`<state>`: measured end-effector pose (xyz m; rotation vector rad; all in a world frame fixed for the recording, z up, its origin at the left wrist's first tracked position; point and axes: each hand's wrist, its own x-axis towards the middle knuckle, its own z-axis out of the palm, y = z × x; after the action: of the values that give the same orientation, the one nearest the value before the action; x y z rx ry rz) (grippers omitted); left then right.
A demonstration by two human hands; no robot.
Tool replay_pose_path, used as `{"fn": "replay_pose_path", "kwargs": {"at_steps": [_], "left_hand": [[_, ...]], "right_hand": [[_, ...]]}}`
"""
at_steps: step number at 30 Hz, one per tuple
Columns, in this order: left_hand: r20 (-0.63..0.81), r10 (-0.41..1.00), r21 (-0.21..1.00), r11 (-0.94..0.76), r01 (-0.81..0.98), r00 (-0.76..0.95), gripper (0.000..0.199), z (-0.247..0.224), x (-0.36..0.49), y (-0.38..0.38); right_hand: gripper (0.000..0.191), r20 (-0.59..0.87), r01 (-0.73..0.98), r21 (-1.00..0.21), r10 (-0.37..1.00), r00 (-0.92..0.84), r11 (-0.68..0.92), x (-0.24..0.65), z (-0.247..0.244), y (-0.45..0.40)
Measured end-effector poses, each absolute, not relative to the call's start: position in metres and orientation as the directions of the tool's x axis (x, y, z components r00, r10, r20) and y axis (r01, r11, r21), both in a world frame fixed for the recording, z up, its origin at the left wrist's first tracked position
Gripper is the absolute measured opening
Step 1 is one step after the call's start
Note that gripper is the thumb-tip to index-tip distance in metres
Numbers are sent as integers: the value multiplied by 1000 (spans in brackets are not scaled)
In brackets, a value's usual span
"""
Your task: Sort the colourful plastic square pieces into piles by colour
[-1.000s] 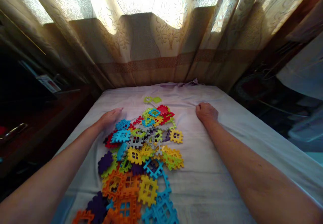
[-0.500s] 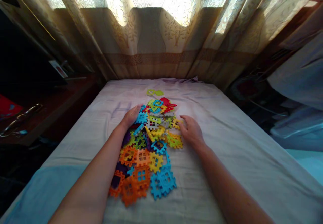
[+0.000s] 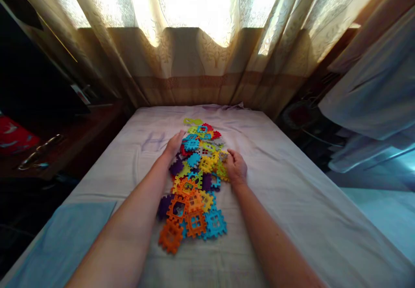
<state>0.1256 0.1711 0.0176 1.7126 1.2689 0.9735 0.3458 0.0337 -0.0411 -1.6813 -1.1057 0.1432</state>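
A long heap of plastic interlocking tiles with notched edges and window-like cut-outs lies on the sheet between my hands. My left hand rests along the heap's far left side, beside blue tiles, its fingers stretched forward. My right hand is cupped against the right side, touching yellow tiles; some of its fingertips are hidden. Neither hand lifts a tile. Orange tiles lie at the near end, next to a blue tile. Dark purple tiles stick out at the left.
A pale sheet covers the bed-like surface. Lime tiles lie at the far end. Patterned curtains hang behind. A dark shelf stands at left, and hanging cloth at right. Blue fabric lies near left.
My right hand has moved left against the heap, and its tiles have shifted closer together. My left hand stays at the left side. The head view has shifted slightly.
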Motion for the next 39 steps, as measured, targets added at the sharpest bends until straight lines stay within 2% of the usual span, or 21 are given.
{"fn": "replay_pose_path", "kwargs": {"at_steps": [3,5,8,10,13,15,18,21,23,27,30,33,36,39], "left_hand": [[115,952,877,-231,421,283,91,34,82,132],[82,892,761,-344,550,445,102,36,51,93],[27,779,536,-540,649,626,114,27,14,26],[-5,728,422,-620,661,686,121,16,1,-13],[-26,716,312,-657,686,697,127,1,0,-47],[-4,742,292,-640,711,670,122,-5,9,-51],[81,765,322,-627,710,639,114,-10,29,-43],[200,780,360,-622,695,594,108,-12,53,-29],[271,796,376,-605,702,541,96,-12,70,-18],[372,830,392,-546,740,415,73,-9,98,2],[385,863,412,-478,776,327,70,-9,104,7],[351,874,401,-464,790,335,85,-13,92,-5],[261,840,339,-541,770,475,108,-20,73,-27],[201,814,305,-580,755,545,114,-23,66,-37]], "right_hand": [[41,404,568,-823,708,579,6,344,-38,27],[46,452,622,-782,730,512,48,338,-35,8],[59,572,776,-597,786,234,204,325,-30,-41],[72,583,837,-437,812,-15,329,313,-26,-77],[91,471,842,-267,826,-309,468,294,-19,-112],[95,376,845,-224,843,-386,486,283,-14,-118],[85,324,876,-214,878,-353,432,272,-8,-106],[70,390,901,-230,883,-261,368,274,-6,-81],[64,446,919,-255,880,-165,302,281,-5,-62],[63,513,927,-362,851,112,96,302,-9,-30],[68,517,897,-442,825,230,26,315,-16,-24],[80,506,896,-432,850,147,102,324,-24,-43],[99,427,901,-339,898,-108,270,326,-28,-73],[111,302,888,-288,914,-270,358,318,-23,-87]]}}
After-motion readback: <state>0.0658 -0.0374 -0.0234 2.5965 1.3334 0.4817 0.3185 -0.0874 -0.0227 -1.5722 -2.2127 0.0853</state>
